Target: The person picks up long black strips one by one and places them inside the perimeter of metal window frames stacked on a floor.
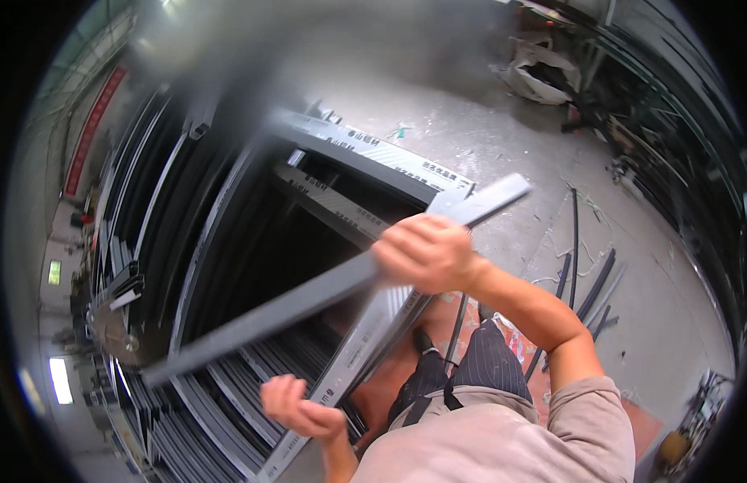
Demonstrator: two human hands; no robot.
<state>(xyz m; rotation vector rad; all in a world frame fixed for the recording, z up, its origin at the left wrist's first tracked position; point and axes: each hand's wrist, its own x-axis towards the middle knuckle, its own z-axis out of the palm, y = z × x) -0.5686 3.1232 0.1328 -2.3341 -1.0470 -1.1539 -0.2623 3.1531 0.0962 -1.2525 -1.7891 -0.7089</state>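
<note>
A long grey metal profile bar slants across the view, from the lower left up to a pale, blurred end at the right. My right hand is wrapped round it, past its middle toward that end. Under the bar stands a stack of dark rectangular frames with printed protective film; the nearest film-covered frame edge runs down to the lower left. My left hand is curled closed beside that edge, apart from the bar, and I see nothing in it. Whether it touches the edge cannot be made out.
Dark profiles stand packed at the left, with more stacked frames below. Several loose black strips lie on the grey floor at the right. A white sack and a cluttered rack are at the far right. Blur covers the top.
</note>
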